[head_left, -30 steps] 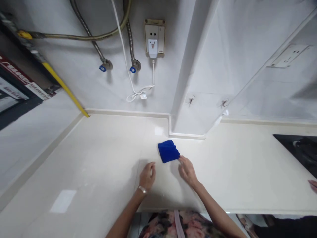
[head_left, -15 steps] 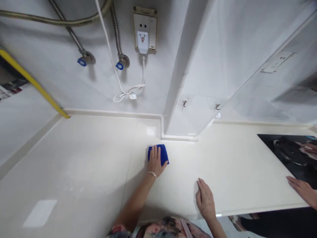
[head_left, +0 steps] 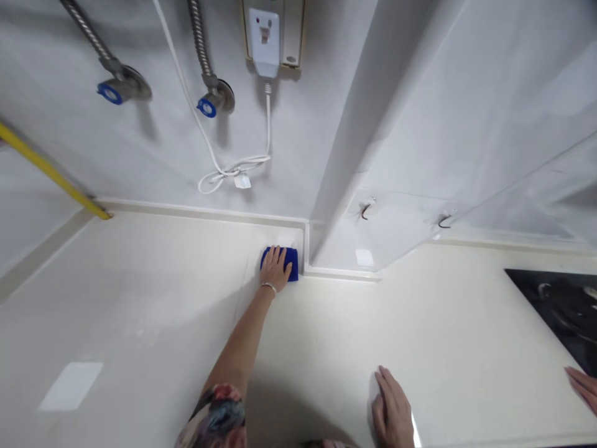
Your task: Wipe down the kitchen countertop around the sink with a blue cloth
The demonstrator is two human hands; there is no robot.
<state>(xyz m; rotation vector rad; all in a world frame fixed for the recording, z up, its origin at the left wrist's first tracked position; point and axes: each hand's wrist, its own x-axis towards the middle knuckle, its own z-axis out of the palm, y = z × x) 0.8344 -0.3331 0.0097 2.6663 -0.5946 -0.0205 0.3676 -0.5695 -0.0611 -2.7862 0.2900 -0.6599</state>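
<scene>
Covering a blue cloth (head_left: 292, 260) near the back edge of the desk (head_left: 443, 336)
Left hand (head_left: 275, 269) lies flat over it, fingers slightly spread; right hand (head_left: 393, 407), fingers straight and empty, near the front edge.

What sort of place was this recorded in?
Most likely a kitchen: a pale countertop runs along the wall, what looks like a black cooktop is set into it, and two blue-handled valves stick out above.

There are the wearer's two hands (head_left: 274, 270), one blue cloth (head_left: 292, 256) at seven o'clock, one co-worker's hand (head_left: 584, 384) at four, two valves (head_left: 112, 93) toward ten, two hooks (head_left: 365, 210) at three.
</scene>
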